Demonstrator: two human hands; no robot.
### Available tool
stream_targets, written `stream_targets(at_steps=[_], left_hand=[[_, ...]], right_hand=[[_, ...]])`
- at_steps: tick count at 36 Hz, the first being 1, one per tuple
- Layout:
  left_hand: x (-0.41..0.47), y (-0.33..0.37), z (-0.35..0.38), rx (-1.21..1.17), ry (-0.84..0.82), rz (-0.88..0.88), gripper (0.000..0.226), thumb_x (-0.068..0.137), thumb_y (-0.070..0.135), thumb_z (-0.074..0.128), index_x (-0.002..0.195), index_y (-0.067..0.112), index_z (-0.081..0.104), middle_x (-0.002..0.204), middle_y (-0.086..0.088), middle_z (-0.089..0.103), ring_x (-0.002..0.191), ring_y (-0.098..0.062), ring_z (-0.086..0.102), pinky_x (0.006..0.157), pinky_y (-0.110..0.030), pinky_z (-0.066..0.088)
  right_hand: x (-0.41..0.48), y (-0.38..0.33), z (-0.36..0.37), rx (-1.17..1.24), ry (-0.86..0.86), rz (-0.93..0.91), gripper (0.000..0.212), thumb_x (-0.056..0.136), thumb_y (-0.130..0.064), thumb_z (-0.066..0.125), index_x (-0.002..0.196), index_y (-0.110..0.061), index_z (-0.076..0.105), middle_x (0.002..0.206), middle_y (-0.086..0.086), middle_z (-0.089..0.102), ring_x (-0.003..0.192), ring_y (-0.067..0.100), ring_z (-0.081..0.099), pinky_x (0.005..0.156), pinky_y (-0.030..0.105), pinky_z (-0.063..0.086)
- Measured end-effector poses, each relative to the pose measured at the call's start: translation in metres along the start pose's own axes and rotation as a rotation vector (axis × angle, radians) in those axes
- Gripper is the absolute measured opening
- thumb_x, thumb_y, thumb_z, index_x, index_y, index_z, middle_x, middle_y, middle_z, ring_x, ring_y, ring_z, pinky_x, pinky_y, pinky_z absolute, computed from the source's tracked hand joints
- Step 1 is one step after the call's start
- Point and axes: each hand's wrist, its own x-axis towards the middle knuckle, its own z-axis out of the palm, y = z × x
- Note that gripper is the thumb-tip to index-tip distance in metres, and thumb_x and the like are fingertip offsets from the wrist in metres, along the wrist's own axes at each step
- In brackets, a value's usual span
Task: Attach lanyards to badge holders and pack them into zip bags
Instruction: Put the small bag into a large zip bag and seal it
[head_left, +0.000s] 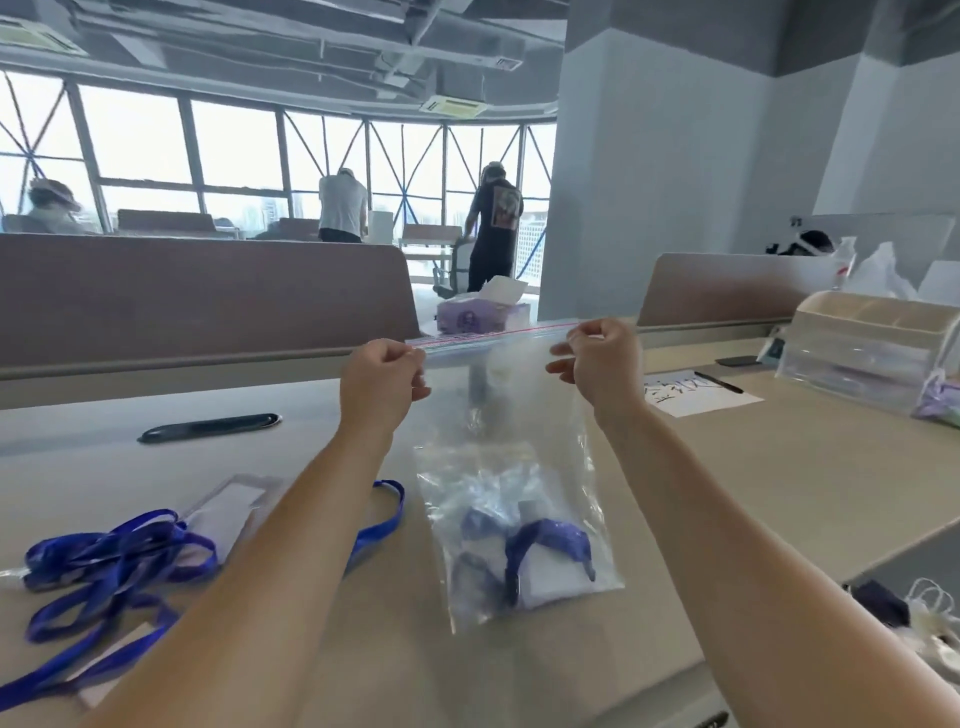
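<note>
Tabletop: pale beige tabletop (779, 467), a grey-brown partition standing along its far edge.
Bag: clear plastic zip bag (519, 415) with a red-lined zip strip, held up over the middle of the tabletop. The strip is stretched level between the two hands and the body hangs toward the front edge. Cannot tell if the bottom touches the surface.
Organiser: clear acrylic drawer organiser (872, 343), far right corner.
Loose lanyards: tangle of blue ribbon lanyards (119, 561) by the front left corner, one loop trailing under the left forearm.
Left hand: left hand (379, 379) raised, fingers curled, pinching the left end of the zip strip.
Right hand: right hand (602, 364) raised, thumb and forefinger pinching the right end of the strip, the other fingers loosely spread.
Paper: white sheet with black handwriting (696, 395), right side near the far edge, a black pen (719, 382) lying on it.
Bag contents: blue lanyard (545, 540) bunched at the bottom of the bag, on a clear badge holder with white insert (561, 577).
Spare holder: clear rectangular badge holder (228, 506), flat beside the loose lanyards.
Oblong: black oblong plate (210, 427), left side toward the far edge.
</note>
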Motion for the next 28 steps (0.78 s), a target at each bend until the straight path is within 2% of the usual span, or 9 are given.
stream_targets(at_steps=[4, 7, 10, 14, 21, 24, 26, 28], left_hand=[[0.014, -0.027, 0.012, 0.081, 0.033, -0.013, 0.014, 0.092, 0.013, 0.062, 0.081, 0.006, 0.064, 0.065, -0.005, 0.061, 0.055, -0.014, 0.060, 0.083, -0.049, 0.060], [0.021, -0.045, 0.017, 0.164, 0.039, -0.010, 0.020, 0.092, 0.014, 0.061, 0.085, -0.004, 0.066, 0.065, -0.007, 0.063, 0.059, -0.020, 0.063, 0.083, -0.052, 0.059], [0.024, -0.062, 0.019, 0.235, 0.019, -0.046, 0.019, 0.093, 0.014, 0.060, 0.085, -0.002, 0.068, 0.070, -0.010, 0.067, 0.065, -0.026, 0.067, 0.083, -0.049, 0.060], [0.024, -0.084, 0.021, 0.314, 0.008, -0.092, 0.018, 0.091, 0.012, 0.058, 0.077, 0.004, 0.067, 0.076, -0.016, 0.071, 0.081, -0.037, 0.071, 0.082, -0.049, 0.059], [0.033, -0.116, 0.023, 0.330, -0.003, -0.195, 0.020, 0.088, 0.012, 0.055, 0.077, 0.001, 0.067, 0.071, -0.011, 0.071, 0.075, -0.032, 0.072, 0.081, -0.047, 0.060], [0.039, -0.129, 0.023, 0.350, -0.010, -0.236, 0.018, 0.081, 0.015, 0.054, 0.073, 0.002, 0.063, 0.067, -0.015, 0.065, 0.063, -0.031, 0.064, 0.072, -0.042, 0.058], [0.045, -0.140, 0.023, 0.384, -0.037, -0.264, 0.010, 0.071, 0.016, 0.050, 0.068, 0.010, 0.058, 0.062, -0.013, 0.053, 0.060, -0.024, 0.051, 0.062, -0.036, 0.045], [0.050, -0.150, 0.023, 0.406, -0.053, -0.305, 0.005, 0.063, 0.017, 0.049, 0.065, 0.013, 0.051, 0.062, -0.010, 0.045, 0.062, -0.022, 0.044, 0.062, -0.036, 0.035]], right_hand=[[0.024, 0.040, 0.017, -0.003, -0.001, 0.082, 0.018, 0.095, -0.006, 0.052, 0.080, -0.013, 0.055, 0.080, 0.008, 0.068, 0.051, 0.015, 0.069, 0.056, 0.029, 0.058], [0.037, 0.070, 0.027, -0.006, -0.016, 0.157, 0.016, 0.093, -0.007, 0.059, 0.078, -0.013, 0.057, 0.071, 0.004, 0.064, 0.054, 0.020, 0.071, 0.075, 0.043, 0.062], [0.044, 0.096, 0.036, 0.012, -0.047, 0.241, 0.020, 0.091, -0.005, 0.062, 0.074, -0.013, 0.057, 0.070, 0.004, 0.061, 0.056, 0.024, 0.070, 0.084, 0.051, 0.059], [0.051, 0.128, 0.045, 0.006, -0.076, 0.317, 0.021, 0.087, -0.002, 0.061, 0.069, -0.011, 0.057, 0.059, 0.001, 0.056, 0.051, 0.024, 0.068, 0.088, 0.059, 0.054], [0.054, 0.161, 0.052, -0.082, -0.097, 0.365, 0.018, 0.086, -0.001, 0.062, 0.071, -0.011, 0.059, 0.039, -0.006, 0.058, 0.066, 0.031, 0.073, 0.085, 0.053, 0.057], [0.055, 0.168, 0.055, -0.139, -0.123, 0.363, 0.018, 0.085, -0.001, 0.064, 0.071, -0.010, 0.059, 0.045, -0.002, 0.061, 0.075, 0.033, 0.074, 0.086, 0.054, 0.057], [0.055, 0.172, 0.056, -0.159, -0.150, 0.364, 0.018, 0.086, -0.003, 0.064, 0.071, -0.012, 0.058, 0.063, 0.003, 0.065, 0.080, 0.030, 0.073, 0.085, 0.052, 0.058], [0.053, 0.173, 0.056, -0.160, -0.190, 0.383, 0.017, 0.087, -0.005, 0.061, 0.074, -0.016, 0.058, 0.078, 0.006, 0.065, 0.080, 0.024, 0.069, 0.082, 0.046, 0.060]])
